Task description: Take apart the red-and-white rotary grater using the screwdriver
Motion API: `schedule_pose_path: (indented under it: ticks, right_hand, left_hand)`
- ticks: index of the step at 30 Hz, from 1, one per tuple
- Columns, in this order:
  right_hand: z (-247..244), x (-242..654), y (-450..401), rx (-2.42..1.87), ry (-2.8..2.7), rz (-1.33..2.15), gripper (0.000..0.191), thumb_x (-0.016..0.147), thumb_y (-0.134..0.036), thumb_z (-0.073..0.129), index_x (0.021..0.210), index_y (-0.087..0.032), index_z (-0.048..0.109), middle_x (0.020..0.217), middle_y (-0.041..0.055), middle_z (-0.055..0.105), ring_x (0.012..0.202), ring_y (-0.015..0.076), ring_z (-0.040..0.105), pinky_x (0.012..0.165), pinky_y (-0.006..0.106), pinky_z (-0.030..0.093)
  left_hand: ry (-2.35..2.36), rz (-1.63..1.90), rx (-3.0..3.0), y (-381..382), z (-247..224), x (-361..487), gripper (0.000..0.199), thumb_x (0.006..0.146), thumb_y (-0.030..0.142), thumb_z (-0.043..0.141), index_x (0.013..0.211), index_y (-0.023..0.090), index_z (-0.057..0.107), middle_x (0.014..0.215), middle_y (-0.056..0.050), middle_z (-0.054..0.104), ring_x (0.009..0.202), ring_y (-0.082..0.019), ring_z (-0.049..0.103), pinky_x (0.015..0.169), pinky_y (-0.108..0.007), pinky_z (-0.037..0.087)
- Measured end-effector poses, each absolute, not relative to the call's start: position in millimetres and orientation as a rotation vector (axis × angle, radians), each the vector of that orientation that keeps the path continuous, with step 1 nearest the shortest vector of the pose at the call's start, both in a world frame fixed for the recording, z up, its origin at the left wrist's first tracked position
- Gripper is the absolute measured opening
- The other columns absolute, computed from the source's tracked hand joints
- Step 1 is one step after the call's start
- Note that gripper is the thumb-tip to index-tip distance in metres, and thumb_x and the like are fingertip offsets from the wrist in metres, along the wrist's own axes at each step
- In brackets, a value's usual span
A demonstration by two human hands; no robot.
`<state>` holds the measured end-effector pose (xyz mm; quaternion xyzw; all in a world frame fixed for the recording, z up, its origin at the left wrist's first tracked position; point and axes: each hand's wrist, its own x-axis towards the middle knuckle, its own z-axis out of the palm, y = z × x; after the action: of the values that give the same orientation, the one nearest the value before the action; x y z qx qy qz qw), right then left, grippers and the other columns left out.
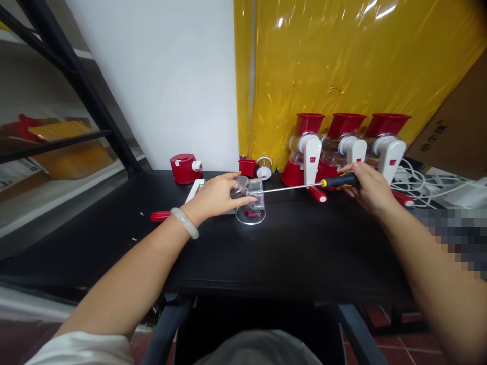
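Note:
My left hand (220, 195) grips a clear plastic grater housing (255, 195) lying on the black table. In my right hand (367, 185) is a long screwdriver (292, 187) with a black and yellow handle, held nearly level. Its tip meets the right side of the clear housing; the exact contact point is too small to make out. Partly under my left hand lies a white crank arm (195, 190), and a red crank handle (160, 216) sticks out to the left. Behind the housing are a red hopper piece (247, 167) and a drum grater cone (264, 168).
A red grater base (185, 168) stands at the back left. Three assembled red and white rotary graters (310, 147) line the back right, close to my right hand. White cables (422, 185) lie beyond them. A black metal shelf frame (81, 86) rises at the left.

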<state>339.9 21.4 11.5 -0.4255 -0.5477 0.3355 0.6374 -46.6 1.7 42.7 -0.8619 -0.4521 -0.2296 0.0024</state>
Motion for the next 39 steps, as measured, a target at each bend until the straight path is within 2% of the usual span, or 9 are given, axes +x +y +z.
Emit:
schedule_pose_path:
  ticks: [8, 12, 15, 18, 23, 29, 32, 35, 39]
  right_hand:
    - [22, 331, 11, -0.796, -1.134, 0.906, 0.031, 0.058, -0.025, 0.081, 0.086, -0.025, 0.067, 0.082, -0.0015, 0.059, 0.067, 0.0127, 0.057, 0.057, 0.026, 0.051]
    - [18, 335, 16, -0.799, -1.155, 0.866, 0.023, 0.067, -0.037, 0.077, 0.082, -0.022, 0.067, 0.081, 0.0014, 0.060, 0.065, 0.0145, 0.058, 0.054, 0.028, 0.050]
    - [13, 340, 21, -0.903, -1.194, 0.790, 0.036, 0.083, -0.057, 0.063, 0.079, -0.021, 0.068, 0.059, 0.0007, 0.054, 0.048, 0.0141, 0.050, 0.044, 0.028, 0.041]
    - [11, 341, 22, -0.992, -1.283, 0.744, 0.033, 0.084, -0.055, 0.065, 0.083, -0.022, 0.068, 0.044, -0.0031, 0.045, 0.038, 0.0127, 0.040, 0.039, 0.026, 0.031]
    - [16, 335, 17, -0.856, -1.159, 0.834, 0.019, 0.071, -0.035, 0.078, 0.082, -0.023, 0.068, 0.063, -0.0016, 0.057, 0.053, 0.0128, 0.051, 0.049, 0.026, 0.043]
    - [20, 335, 13, -0.748, -1.129, 0.978, 0.024, 0.060, -0.022, 0.074, 0.084, -0.023, 0.070, 0.087, 0.0009, 0.060, 0.069, 0.0148, 0.058, 0.059, 0.030, 0.050]
    - [17, 337, 17, -0.791, -1.130, 0.914, 0.020, 0.073, -0.040, 0.071, 0.079, -0.021, 0.069, 0.076, 0.0027, 0.060, 0.061, 0.0150, 0.056, 0.054, 0.030, 0.047]
    - [13, 338, 21, -0.903, -1.200, 0.800, 0.040, 0.084, -0.059, 0.061, 0.077, -0.020, 0.069, 0.048, -0.0008, 0.047, 0.042, 0.0136, 0.044, 0.045, 0.029, 0.037]
    - [15, 336, 20, -0.888, -1.208, 0.816, 0.024, 0.077, -0.043, 0.073, 0.080, -0.020, 0.068, 0.047, -0.0040, 0.046, 0.041, 0.0111, 0.041, 0.044, 0.027, 0.035]
  left_hand:
    - [-1.427, -0.731, -2.701, 1, 43, -46, 0.056, 0.081, 0.073, 0.060, 0.079, 0.019, 0.073, 0.143, -0.015, 0.059, 0.123, -0.034, 0.063, 0.106, -0.047, 0.049]
    - [-1.421, -0.731, -2.709, 1, 44, -46, 0.054, 0.082, 0.072, 0.060, 0.080, 0.019, 0.073, 0.143, -0.014, 0.059, 0.122, -0.033, 0.063, 0.106, -0.045, 0.050]
    - [-1.421, -0.727, -2.707, 1, 43, -46, 0.055, 0.082, 0.072, 0.060, 0.079, 0.019, 0.072, 0.143, -0.014, 0.059, 0.123, -0.033, 0.063, 0.106, -0.046, 0.049]
    - [-1.429, -0.716, -2.702, 2, 43, -46, 0.056, 0.082, 0.072, 0.060, 0.077, 0.018, 0.072, 0.144, -0.015, 0.058, 0.123, -0.033, 0.063, 0.107, -0.046, 0.048]
    - [-1.429, -0.724, -2.695, 3, 42, -47, 0.057, 0.082, 0.073, 0.059, 0.078, 0.018, 0.072, 0.143, -0.015, 0.059, 0.122, -0.033, 0.063, 0.107, -0.046, 0.048]
    - [-1.425, -0.733, -2.704, 2, 42, -46, 0.056, 0.082, 0.072, 0.060, 0.078, 0.018, 0.072, 0.143, -0.015, 0.059, 0.122, -0.034, 0.063, 0.106, -0.047, 0.049]
    - [-1.426, -0.748, -2.709, 2, 42, -46, 0.054, 0.081, 0.071, 0.062, 0.078, 0.018, 0.072, 0.142, -0.015, 0.059, 0.123, -0.034, 0.062, 0.106, -0.048, 0.048]
    - [-1.430, -0.741, -2.709, 2, 42, -47, 0.055, 0.081, 0.071, 0.061, 0.077, 0.018, 0.071, 0.143, -0.015, 0.058, 0.123, -0.034, 0.062, 0.106, -0.048, 0.048]
    - [-1.402, -0.731, -2.713, 3, 41, -47, 0.056, 0.083, 0.071, 0.059, 0.078, 0.017, 0.071, 0.143, -0.016, 0.059, 0.123, -0.033, 0.063, 0.106, -0.047, 0.048]
